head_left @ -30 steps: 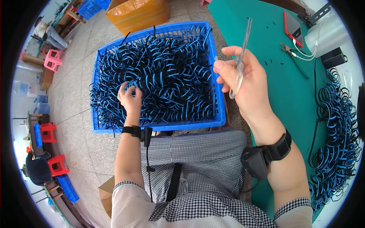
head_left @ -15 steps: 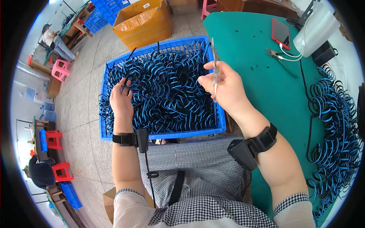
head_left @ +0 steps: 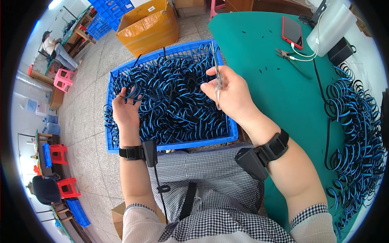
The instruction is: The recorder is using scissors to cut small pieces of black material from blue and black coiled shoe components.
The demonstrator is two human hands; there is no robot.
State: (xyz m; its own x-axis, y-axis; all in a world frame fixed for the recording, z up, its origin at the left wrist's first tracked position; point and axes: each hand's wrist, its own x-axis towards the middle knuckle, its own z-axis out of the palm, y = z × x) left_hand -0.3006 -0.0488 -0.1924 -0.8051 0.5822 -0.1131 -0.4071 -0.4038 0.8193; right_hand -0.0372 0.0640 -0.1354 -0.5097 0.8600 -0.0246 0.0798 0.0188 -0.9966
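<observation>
Scissors upright, tips toward crate's far edge

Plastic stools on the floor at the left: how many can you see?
4. A pink stool near the upper left, two red stools at the lower left, and a pink one at the top edge. Others may be hidden.

A small assembly workshop is shown: a blue plastic crate heaped with coiled black-and-blue cables, a green-covered worktable, stacked blue plastic crates, a yellow-taped cardboard box and tiled floor are seen.
</observation>
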